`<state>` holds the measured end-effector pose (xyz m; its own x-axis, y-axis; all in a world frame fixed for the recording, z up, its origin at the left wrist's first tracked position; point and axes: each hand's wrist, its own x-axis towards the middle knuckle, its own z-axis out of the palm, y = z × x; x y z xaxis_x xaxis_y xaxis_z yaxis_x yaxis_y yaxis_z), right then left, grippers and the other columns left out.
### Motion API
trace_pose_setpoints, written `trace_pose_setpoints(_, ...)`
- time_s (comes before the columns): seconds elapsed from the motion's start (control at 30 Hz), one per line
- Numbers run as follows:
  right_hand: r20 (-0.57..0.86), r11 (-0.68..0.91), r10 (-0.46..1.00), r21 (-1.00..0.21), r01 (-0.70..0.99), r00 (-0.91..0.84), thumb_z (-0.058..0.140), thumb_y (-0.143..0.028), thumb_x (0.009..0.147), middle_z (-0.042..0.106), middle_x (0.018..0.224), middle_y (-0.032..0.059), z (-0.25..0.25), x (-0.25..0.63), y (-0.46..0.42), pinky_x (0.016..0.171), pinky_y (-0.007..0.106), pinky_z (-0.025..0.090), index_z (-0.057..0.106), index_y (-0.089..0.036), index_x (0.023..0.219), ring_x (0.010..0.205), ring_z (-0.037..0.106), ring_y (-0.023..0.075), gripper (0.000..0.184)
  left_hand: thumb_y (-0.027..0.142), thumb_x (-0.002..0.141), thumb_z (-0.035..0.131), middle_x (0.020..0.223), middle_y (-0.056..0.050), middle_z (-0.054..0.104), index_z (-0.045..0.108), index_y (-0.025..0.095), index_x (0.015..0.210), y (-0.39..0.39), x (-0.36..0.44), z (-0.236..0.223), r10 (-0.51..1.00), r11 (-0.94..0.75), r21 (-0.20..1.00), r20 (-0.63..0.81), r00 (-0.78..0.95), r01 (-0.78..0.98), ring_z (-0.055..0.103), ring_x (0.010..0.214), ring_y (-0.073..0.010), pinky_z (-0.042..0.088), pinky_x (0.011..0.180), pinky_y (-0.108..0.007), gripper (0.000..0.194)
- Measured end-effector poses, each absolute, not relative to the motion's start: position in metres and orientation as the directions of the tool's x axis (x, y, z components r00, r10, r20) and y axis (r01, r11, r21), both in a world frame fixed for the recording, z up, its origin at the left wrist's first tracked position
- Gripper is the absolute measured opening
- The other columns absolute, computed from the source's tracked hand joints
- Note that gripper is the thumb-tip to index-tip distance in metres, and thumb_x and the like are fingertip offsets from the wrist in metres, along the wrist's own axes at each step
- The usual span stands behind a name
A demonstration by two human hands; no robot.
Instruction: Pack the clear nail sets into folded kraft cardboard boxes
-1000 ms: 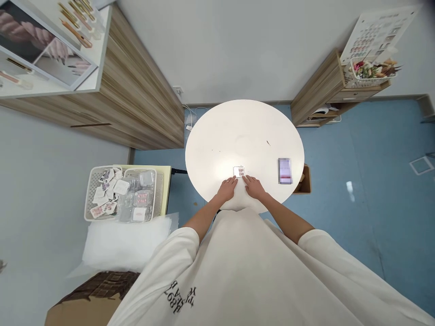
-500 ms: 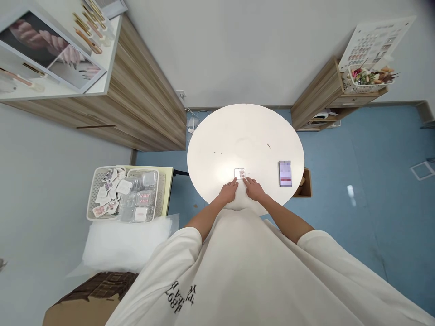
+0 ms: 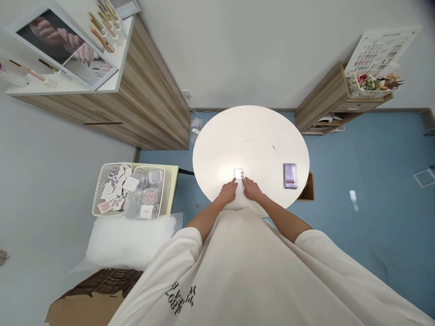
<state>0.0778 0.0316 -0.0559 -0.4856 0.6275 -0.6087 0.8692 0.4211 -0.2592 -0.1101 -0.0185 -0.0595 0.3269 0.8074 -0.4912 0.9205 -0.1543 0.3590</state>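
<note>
A small flat clear case (image 3: 239, 174) lies on the white oval table (image 3: 253, 131), near the edge closest to me. Reddish nail-like pieces show on its right half, and its left half is pale. My left hand (image 3: 228, 192) rests at the case's near left corner, index finger stretched out and fingertips at the rim. At the near right corner is my right hand (image 3: 251, 189), fingers extended and touching or almost touching the case. Both hands lie low over the tabletop, palms down. Whether the lid is fully closed is too small to tell.
A phone (image 3: 290, 176) lies on the table's right side. To the left, one white basket (image 3: 96, 192) holds printed cards and another basket (image 3: 164, 194) holds clear cases. White sheets (image 3: 125, 242) lie below them. Wooden cabinets (image 3: 152, 90) stand along the wall.
The camera view has shifted, so the table and baskets sit further right in the picture. Relative to the tabletop, the case and both hands have moved slightly left.
</note>
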Motion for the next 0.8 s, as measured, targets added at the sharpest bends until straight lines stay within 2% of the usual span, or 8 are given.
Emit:
trace_pose_setpoints(0.4, -0.591, 0.426, 0.624, -0.292, 0.856, -0.512, 0.043, -0.023, 0.094, 0.018, 0.169, 0.0145, -0.061, -0.024, 0.024, 0.114, 0.045, 0.033, 0.015, -0.015, 0.163, 0.147, 0.027, 0.0330, 0.075, 0.013, 0.090, 0.043, 0.170, -0.010, 0.015, 0.035, 0.021, 0.149, -0.029, -0.201, -0.054, 0.833, -0.035, 0.307, -0.517, 0.197, 0.951, 0.045, 0.139, -0.0287, 0.038, 0.110, -0.047, 0.060)
trace_pose_setpoints(0.67, -0.617, 0.350, 0.638, -0.301, 0.887, -0.461, 0.042, -0.025, 0.093, 0.011, 0.170, 0.0117, -0.064, -0.046, 0.015, 0.115, 0.048, 0.033, 0.000, -0.018, 0.164, 0.152, 0.019, 0.0325, 0.083, 0.017, 0.092, 0.044, 0.171, -0.011, 0.007, 0.029, 0.022, 0.154, -0.031, -0.224, -0.057, 0.806, -0.049, 0.350, -0.539, 0.244, 0.935, 0.047, 0.139, -0.0318, 0.042, 0.107, -0.045, 0.064)
trace_pose_setpoints(0.8, -0.632, 0.282, 0.644, -0.327, 0.902, -0.430, 0.042, -0.024, 0.093, 0.011, 0.171, 0.0111, -0.061, -0.033, -0.004, 0.117, 0.046, 0.032, -0.006, -0.018, 0.164, 0.154, 0.017, 0.0288, 0.086, 0.021, 0.093, 0.046, 0.171, -0.011, 0.003, 0.032, 0.022, 0.152, -0.040, -0.223, -0.052, 0.800, 0.009, 0.356, -0.563, 0.207, 0.934, 0.053, 0.134, -0.0317, 0.046, 0.105, -0.043, 0.060)
